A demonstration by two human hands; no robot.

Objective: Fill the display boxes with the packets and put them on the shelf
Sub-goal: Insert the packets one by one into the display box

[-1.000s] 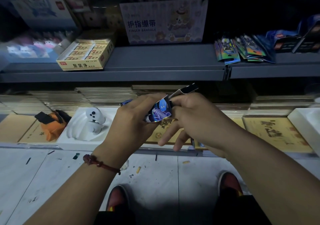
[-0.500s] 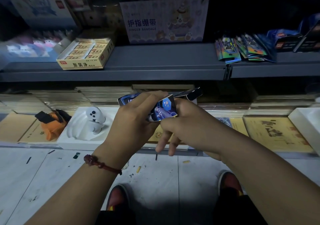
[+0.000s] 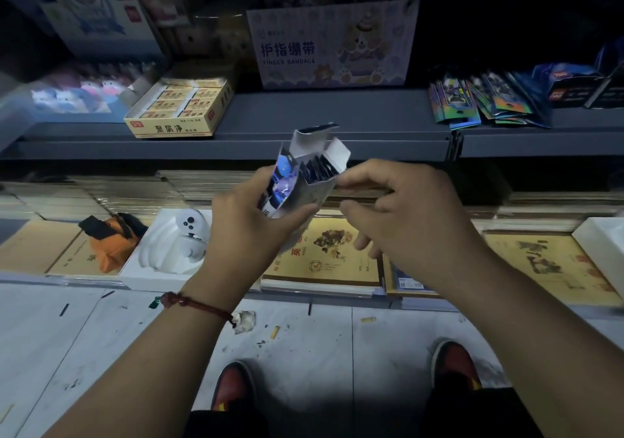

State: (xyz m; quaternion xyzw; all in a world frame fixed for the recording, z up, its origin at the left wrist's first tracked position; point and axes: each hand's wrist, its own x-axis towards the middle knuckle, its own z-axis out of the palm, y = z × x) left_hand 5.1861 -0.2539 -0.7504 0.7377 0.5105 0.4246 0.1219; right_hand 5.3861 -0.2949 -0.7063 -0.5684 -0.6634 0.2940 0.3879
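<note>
Shiny blue card makes up the box [image 3: 297, 194], held upright near the middle of the view with its top flaps standing open toward 12 o'clock. Dark packets [image 3: 315, 169] stand on edge inside it. The left hand [image 3: 250, 231] grips the box from its 9 o'clock side, thumb and fingers curled round the lower half. The right hand [image 3: 405, 221] meets it at 3 o'clock, thumb and forefinger closed on the box's right wall, the other fingers loosely curled below. The grey shelf [image 3: 304, 123] runs across beyond, at 12 o'clock. On it lie loose packets [image 3: 486, 103] at 2 o'clock and a yellow carton [image 3: 182, 106] at 10 o'clock.
</note>
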